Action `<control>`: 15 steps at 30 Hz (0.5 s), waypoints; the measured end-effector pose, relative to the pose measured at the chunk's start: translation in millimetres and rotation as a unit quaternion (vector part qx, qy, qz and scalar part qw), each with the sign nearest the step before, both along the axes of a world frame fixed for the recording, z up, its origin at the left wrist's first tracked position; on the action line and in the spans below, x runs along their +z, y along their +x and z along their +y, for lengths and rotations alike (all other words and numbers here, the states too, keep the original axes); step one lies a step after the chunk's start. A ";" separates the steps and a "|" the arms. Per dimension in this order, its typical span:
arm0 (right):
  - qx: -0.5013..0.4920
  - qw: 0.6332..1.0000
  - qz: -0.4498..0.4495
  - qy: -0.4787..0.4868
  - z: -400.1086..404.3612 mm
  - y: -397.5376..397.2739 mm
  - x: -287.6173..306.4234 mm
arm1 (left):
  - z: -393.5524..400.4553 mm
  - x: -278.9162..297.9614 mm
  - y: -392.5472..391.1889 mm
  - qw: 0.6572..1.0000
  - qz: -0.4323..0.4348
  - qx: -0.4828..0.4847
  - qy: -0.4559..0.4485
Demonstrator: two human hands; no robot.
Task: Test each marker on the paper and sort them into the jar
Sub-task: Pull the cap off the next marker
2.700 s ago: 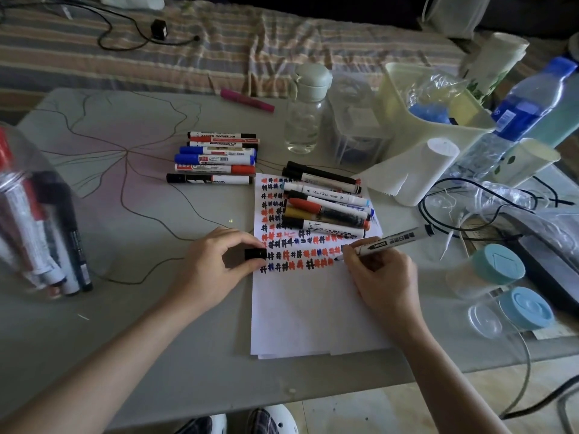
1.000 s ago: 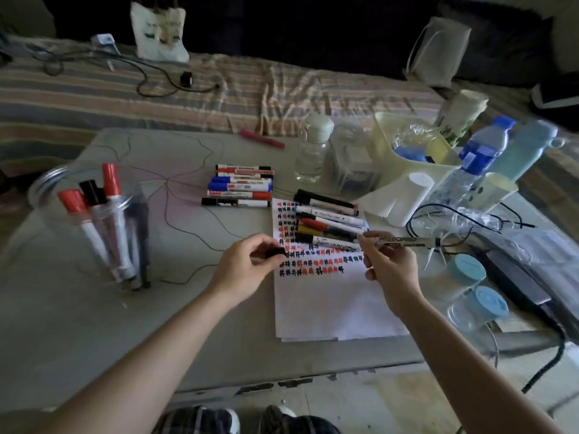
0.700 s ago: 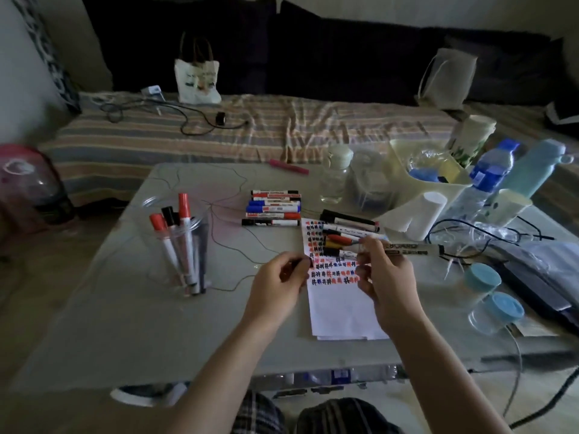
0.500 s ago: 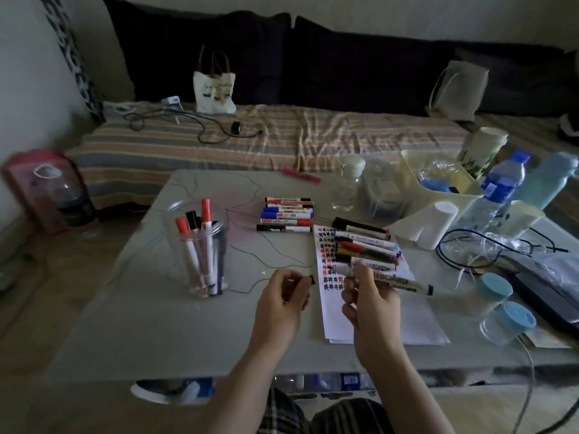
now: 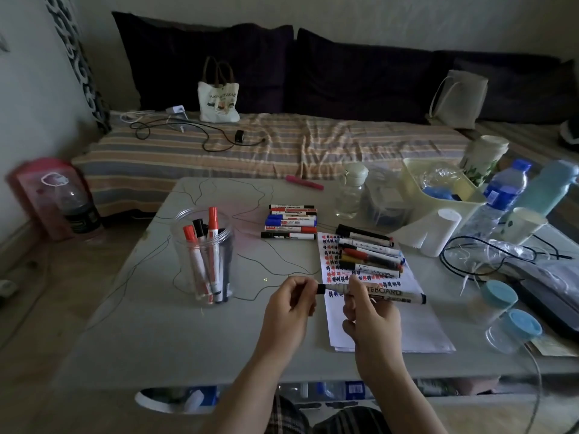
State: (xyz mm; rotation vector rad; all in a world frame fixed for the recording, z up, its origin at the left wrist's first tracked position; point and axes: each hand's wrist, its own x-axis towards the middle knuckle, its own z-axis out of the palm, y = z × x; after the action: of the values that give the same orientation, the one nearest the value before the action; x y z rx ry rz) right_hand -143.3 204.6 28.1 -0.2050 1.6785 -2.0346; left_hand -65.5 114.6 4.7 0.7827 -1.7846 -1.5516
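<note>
My right hand [image 5: 366, 311] grips a white whiteboard marker [image 5: 391, 292] held level above the paper [image 5: 388, 321]. My left hand [image 5: 289, 303] pinches its black cap [image 5: 321, 288] against the marker's left end. The paper carries rows of red, black and blue test marks. Several markers [image 5: 369, 253] lie on the paper's far end. Another row of markers [image 5: 289, 222] lies to its left. A clear jar [image 5: 203, 255] with several red and black markers stands on the left of the table.
A grey table [image 5: 150, 324] bears a small bottle [image 5: 351, 189], a cream tub [image 5: 438, 189], a paper roll [image 5: 441, 231], water bottles [image 5: 498, 195], blue-lidded containers [image 5: 507, 321] and black cables [image 5: 482, 261] on the right. A striped sofa stands behind.
The marker left the paper after writing and was lifted toward me. My left hand brought the black cap up to its tip. The view tilted up and back.
</note>
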 end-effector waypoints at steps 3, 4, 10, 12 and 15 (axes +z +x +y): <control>0.012 1.000 0.014 0.013 1.5 0.1 -0.1 | 0.1 1.6 0.4 1.000 0.005 -0.004 0.001; 0.019 0.999 0.022 0.017 2.0 0.5 0.0 | 0.4 2.3 0.7 1.000 0.007 -0.007 0.001; 0.036 0.999 0.030 0.024 1.8 -1.1 -0.1 | 1.8 5.2 0.8 0.999 0.023 -0.023 0.012; 0.048 0.998 0.026 0.013 1.5 -1.5 -1.6 | 2.3 5.6 0.7 0.999 0.029 -0.018 0.021; 0.073 0.997 0.026 -0.002 0.3 -2.2 -2.9 | 0.9 5.5 -0.2 0.999 0.029 0.006 0.025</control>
State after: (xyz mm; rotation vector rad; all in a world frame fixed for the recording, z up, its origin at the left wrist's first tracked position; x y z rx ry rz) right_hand -145.5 204.9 25.2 -0.3738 1.6412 -1.9399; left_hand -65.7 115.5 10.2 0.7623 -1.7022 -1.6017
